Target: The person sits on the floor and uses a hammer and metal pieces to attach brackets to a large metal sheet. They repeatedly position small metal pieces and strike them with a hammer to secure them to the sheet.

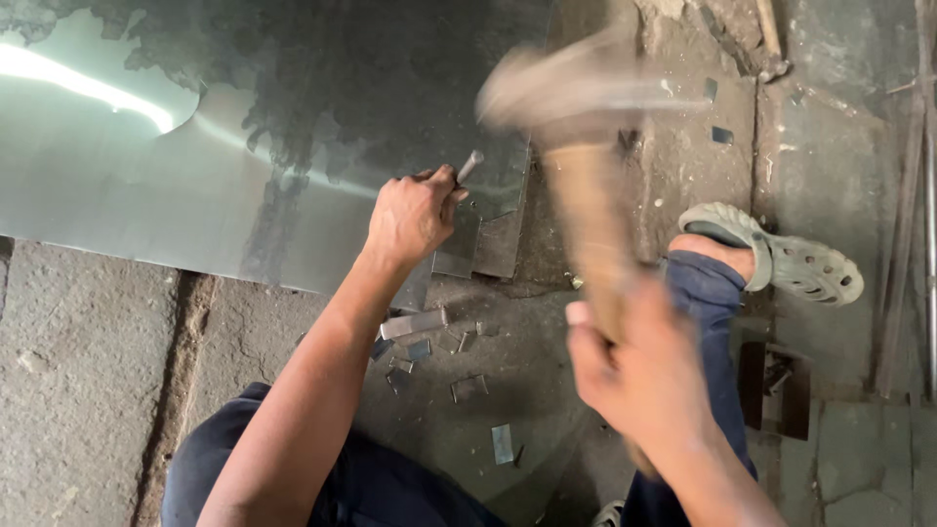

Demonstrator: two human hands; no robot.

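Down on the floor, seen from the head camera, the left hand (412, 213) is clenched around a short metal chisel (469, 166). Only the chisel's upper end shows above the fist; its long axis tilts, with the struck end pointing up and to the right, away from the person, and the working end hidden beneath the hand, against the sheet. The right hand (639, 366) is wrapped tight around the wooden handle of a hammer (584, 146). The handle runs from the fist up the picture, away from the person, leaning slightly left, and the hammer's head lies crosswise at the top, smeared by motion blur so that its shape cannot be made out. The head hangs just right of and above the chisel's top, not touching it.

Under the left hand lies a large metal sheet (146, 176), shiny and grey, spread flat over the upper left of the picture, with a bright streak of reflected light. Its near right corner has stepped notches cut into it just beside the left hand. Small metal offcuts (415, 322), rectangular bits and strips, are scattered on the ground between the two forearms. The floor (78, 371) is rough, cracked concrete, dusty and stained. The person's foot in a pale perforated sandal (781, 256) rests to the right, with a dark blue trouser leg leading to it.
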